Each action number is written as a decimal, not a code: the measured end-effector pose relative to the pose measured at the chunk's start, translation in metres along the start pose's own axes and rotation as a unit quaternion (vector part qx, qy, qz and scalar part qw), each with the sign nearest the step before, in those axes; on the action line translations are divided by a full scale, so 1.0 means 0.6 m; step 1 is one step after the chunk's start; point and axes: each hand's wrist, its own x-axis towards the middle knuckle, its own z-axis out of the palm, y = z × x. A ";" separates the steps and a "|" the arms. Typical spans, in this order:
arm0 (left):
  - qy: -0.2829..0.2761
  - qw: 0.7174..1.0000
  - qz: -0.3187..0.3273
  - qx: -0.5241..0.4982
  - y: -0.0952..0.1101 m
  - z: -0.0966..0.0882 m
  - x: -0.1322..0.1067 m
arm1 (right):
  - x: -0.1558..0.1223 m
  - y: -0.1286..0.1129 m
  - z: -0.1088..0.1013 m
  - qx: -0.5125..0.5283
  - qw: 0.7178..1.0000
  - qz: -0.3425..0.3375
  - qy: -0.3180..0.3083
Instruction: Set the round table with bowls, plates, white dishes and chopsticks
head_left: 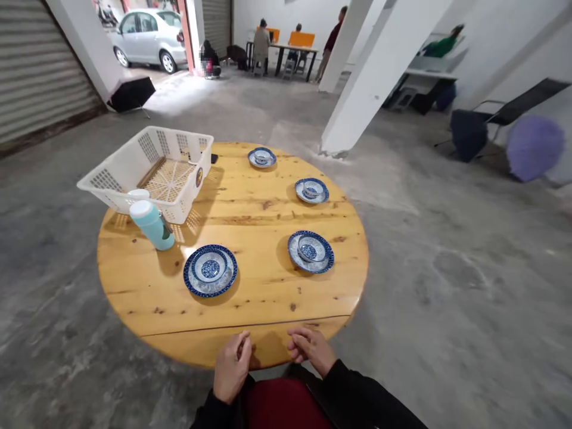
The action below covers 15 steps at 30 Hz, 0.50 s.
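Note:
At the near edge of the round wooden table (263, 286), my left hand (231, 364) is loosely curled, with nothing visible in it. My right hand (313, 348) is a short way to its right, its fingers also curled in and holding nothing I can see. Closest to my hands are two blue-and-white plates, the left plate (211, 290) and the right plate (328, 253). On them rest a left bowl (210, 268) and a right bowl (311, 250). Farther back, a third plate (300, 193) and a fourth plate (251, 159) carry bowls too.
A white plastic basket (111, 156) stands at the table's back left, with brown sticks inside. In front of it is a light-blue bottle (154, 227). A dark phone-like object (214, 158) lies beside the basket. Past the table rises a white pillar (364, 80); people sit behind.

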 end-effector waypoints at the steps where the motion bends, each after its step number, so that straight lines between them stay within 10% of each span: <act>1: 0.003 1.000 0.001 0.006 0.012 0.013 -0.001 | -0.005 0.005 -0.020 0.003 1.000 0.002 -0.002; 15: -0.185 0.965 0.138 0.123 0.274 0.379 -0.062 | -0.087 0.191 -0.508 0.113 0.982 0.028 0.148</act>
